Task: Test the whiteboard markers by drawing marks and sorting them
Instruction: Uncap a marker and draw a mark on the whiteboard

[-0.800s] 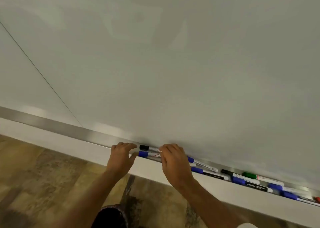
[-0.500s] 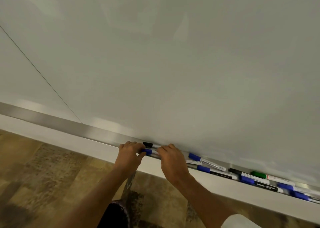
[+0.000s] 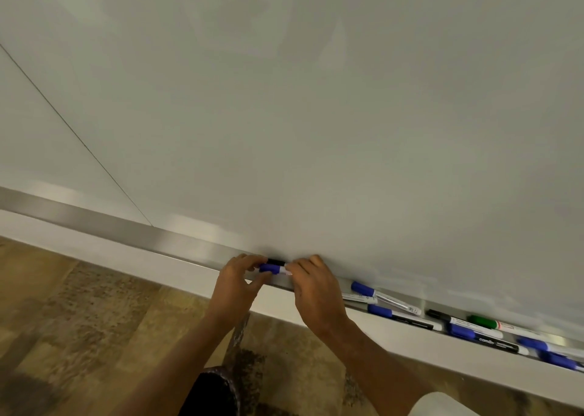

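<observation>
A blue-capped marker (image 3: 271,268) lies along the metal tray (image 3: 126,227) under the blank whiteboard (image 3: 316,115). My left hand (image 3: 238,284) pinches its blue cap while my right hand (image 3: 316,292) grips its white barrel. A black-capped marker (image 3: 276,261) lies just behind it against the board. To the right, the tray holds several more markers: a blue one (image 3: 379,295), another blue one (image 3: 398,316), a black one (image 3: 442,316) and a green one (image 3: 483,321).
A white ledge (image 3: 94,251) runs below the tray. The floor (image 3: 79,321) beneath is mottled brown. A thin seam (image 3: 79,137) crosses the board's left part. A dark shoe or trouser leg (image 3: 215,393) shows at the bottom.
My hands have closed in on the blue-capped marker: the left now pinches its cap, and the two hands are nearer each other. The camera view shifted slightly.
</observation>
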The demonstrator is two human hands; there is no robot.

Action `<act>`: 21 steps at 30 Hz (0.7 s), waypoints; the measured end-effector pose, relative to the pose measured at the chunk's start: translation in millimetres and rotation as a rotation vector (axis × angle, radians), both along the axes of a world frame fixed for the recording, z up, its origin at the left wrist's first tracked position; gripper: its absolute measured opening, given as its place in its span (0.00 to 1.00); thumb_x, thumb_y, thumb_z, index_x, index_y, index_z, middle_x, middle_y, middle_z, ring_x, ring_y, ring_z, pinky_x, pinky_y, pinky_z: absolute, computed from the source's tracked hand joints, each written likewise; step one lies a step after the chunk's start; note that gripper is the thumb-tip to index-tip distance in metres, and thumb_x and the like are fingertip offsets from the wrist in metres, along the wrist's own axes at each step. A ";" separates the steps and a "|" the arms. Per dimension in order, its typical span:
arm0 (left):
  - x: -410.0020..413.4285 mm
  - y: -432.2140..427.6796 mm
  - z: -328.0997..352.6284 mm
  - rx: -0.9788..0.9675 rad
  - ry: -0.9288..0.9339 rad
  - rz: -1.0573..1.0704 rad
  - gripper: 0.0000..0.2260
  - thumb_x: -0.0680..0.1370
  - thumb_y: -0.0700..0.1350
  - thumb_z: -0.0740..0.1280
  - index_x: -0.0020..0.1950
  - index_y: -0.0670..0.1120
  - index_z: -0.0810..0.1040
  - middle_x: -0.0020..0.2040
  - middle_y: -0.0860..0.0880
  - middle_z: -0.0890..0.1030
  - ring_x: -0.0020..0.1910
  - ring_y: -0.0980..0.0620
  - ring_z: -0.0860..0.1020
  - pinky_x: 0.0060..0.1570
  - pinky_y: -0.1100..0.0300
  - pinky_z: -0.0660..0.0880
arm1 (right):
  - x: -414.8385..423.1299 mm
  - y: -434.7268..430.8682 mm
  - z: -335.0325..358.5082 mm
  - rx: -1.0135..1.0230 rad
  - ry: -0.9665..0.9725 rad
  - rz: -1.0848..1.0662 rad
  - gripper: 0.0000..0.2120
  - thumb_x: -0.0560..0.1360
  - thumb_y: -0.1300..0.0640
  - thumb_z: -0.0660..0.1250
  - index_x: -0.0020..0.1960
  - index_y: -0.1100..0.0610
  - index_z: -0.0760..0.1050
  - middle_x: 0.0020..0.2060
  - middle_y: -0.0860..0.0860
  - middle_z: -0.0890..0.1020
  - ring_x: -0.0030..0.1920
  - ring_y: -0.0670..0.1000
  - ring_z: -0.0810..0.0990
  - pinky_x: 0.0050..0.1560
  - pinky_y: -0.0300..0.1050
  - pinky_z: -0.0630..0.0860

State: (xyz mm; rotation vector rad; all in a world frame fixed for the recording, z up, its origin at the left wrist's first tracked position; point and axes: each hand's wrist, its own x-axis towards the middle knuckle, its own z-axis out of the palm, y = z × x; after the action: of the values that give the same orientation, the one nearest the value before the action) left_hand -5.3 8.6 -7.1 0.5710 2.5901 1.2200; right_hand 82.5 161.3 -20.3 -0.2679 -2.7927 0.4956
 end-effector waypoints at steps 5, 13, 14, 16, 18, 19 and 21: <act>3.2 1.7 42.3 0.394 -0.374 0.164 0.12 0.76 0.46 0.73 0.60 0.51 0.82 0.50 0.54 0.86 0.51 0.56 0.84 0.52 0.67 0.79 | 1.9 -2.5 38.2 -0.123 0.174 -0.022 0.09 0.78 0.55 0.67 0.56 0.56 0.82 0.49 0.50 0.85 0.52 0.52 0.80 0.52 0.44 0.79; 39.6 32.4 127.8 0.907 -0.680 0.084 0.16 0.80 0.47 0.65 0.64 0.39 0.78 0.59 0.42 0.84 0.60 0.44 0.82 0.63 0.51 0.75 | 28.1 1.5 122.9 -0.582 0.228 -0.051 0.11 0.79 0.58 0.68 0.62 0.52 0.77 0.54 0.47 0.81 0.53 0.44 0.79 0.55 0.31 0.76; 44.9 35.8 139.6 0.933 -0.681 0.055 0.16 0.79 0.47 0.65 0.63 0.39 0.77 0.59 0.41 0.84 0.60 0.43 0.82 0.62 0.51 0.75 | 33.7 4.0 136.7 -0.637 0.232 -0.051 0.11 0.80 0.58 0.67 0.61 0.52 0.78 0.53 0.46 0.81 0.53 0.44 0.80 0.54 0.29 0.75; 57.0 43.2 164.5 0.933 -0.640 -0.008 0.14 0.79 0.47 0.66 0.60 0.41 0.78 0.55 0.42 0.85 0.57 0.45 0.83 0.59 0.55 0.77 | 45.7 8.9 165.9 -0.744 0.236 -0.058 0.10 0.80 0.56 0.68 0.61 0.51 0.79 0.53 0.45 0.83 0.53 0.42 0.80 0.54 0.27 0.74; 70.9 51.5 189.2 0.903 -0.571 -0.069 0.13 0.78 0.48 0.66 0.58 0.42 0.78 0.51 0.44 0.85 0.53 0.47 0.83 0.57 0.57 0.79 | 58.2 15.0 192.7 -0.812 0.256 -0.048 0.11 0.79 0.54 0.68 0.61 0.52 0.81 0.52 0.44 0.85 0.53 0.41 0.82 0.54 0.29 0.76; 78.2 55.9 201.3 0.898 -0.542 -0.097 0.13 0.78 0.48 0.66 0.57 0.42 0.79 0.50 0.44 0.86 0.53 0.47 0.84 0.57 0.57 0.79 | 65.2 18.1 205.1 -0.808 0.274 -0.046 0.11 0.79 0.53 0.68 0.60 0.53 0.81 0.51 0.44 0.85 0.52 0.41 0.83 0.54 0.30 0.77; 91.9 64.9 224.1 0.897 -0.506 -0.144 0.14 0.78 0.48 0.65 0.59 0.40 0.79 0.53 0.42 0.85 0.56 0.45 0.83 0.60 0.54 0.77 | 80.4 23.5 227.7 -0.777 0.313 -0.052 0.11 0.79 0.50 0.68 0.57 0.53 0.83 0.45 0.44 0.86 0.47 0.43 0.84 0.50 0.33 0.79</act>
State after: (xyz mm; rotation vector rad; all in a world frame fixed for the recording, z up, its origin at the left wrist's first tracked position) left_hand 86.7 73.5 216.9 0.4789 1.4865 2.1122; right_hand 163.0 184.8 207.4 -0.3761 -2.1687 1.4523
